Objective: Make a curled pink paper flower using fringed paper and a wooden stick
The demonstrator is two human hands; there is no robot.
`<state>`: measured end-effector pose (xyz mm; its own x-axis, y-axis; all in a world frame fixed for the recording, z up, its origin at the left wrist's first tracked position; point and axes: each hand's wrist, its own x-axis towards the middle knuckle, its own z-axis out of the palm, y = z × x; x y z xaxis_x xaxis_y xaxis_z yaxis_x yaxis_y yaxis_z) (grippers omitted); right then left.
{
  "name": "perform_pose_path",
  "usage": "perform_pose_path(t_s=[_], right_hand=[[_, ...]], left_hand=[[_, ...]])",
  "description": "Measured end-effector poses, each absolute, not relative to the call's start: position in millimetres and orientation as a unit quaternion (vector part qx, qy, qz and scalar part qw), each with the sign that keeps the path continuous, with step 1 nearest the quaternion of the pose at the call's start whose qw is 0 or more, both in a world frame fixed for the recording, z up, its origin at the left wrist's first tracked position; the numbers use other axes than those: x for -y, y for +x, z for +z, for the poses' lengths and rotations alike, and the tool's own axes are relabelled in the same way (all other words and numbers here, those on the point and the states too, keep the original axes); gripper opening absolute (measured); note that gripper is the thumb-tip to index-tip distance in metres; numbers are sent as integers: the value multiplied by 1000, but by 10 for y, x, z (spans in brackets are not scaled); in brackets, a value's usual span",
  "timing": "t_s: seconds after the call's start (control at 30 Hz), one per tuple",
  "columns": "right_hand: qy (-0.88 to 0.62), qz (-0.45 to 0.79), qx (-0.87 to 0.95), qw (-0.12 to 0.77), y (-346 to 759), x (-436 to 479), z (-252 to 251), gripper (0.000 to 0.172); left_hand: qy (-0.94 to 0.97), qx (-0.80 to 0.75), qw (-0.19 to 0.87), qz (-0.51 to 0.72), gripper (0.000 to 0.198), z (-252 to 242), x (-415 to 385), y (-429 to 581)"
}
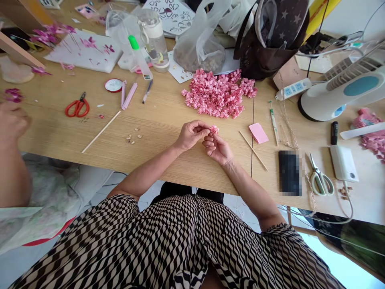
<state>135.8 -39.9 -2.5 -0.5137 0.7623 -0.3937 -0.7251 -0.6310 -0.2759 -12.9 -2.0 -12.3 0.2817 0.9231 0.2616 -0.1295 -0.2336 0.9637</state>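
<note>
The left hand [191, 135] and right hand [218, 149] are closed, pinching a small pink curled-paper rosette [213, 129] between them, just above a light-wood table [159, 156] — a slackened pinch could let the coil spring loose or drop.

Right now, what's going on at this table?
A person at a light wooden table is pinching a small curled pink flower with the fingers of the left hand and right hand. A large heap of similar pink curls lies just ahead. Another person's hand shows at the table's far left.
</note>
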Motion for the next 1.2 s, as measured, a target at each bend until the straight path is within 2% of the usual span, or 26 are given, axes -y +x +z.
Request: perform_pose_path(t_s=[0.27, 0.4, 0.6, 0.73, 0.87, 1.03, 1.2], right_hand=[[-270, 837, 103, 464, 1378, 366, -117, 8], [-293, 793, 184, 502, 1422, 327, -167, 16], [-394, 634, 345, 570, 1473, 289, -212, 20], [-450, 526, 443, 570, 1480, 266, -244, 28], [-479, 462, 492, 561, 1485, 243, -273, 37], [-484, 412, 531, 561, 1509, 240, -295, 33], [-508, 287, 599, 549, 1532, 256, -312, 27]], left_hand=[[555, -328, 576, 502, 38, -200, -26, -105], [558, -325, 573, 505, 41, -237, -65, -122], [577, -365, 494, 539, 33, -216, -71, -139], [610, -334, 451, 559, 27, -155, -21, -115], [622, -315, 465, 546, 23, -145, 0, -103], [611, -337, 450, 557, 21, -165, -35, -122], [628, -334, 437, 551, 20, -153, -36, -128]])
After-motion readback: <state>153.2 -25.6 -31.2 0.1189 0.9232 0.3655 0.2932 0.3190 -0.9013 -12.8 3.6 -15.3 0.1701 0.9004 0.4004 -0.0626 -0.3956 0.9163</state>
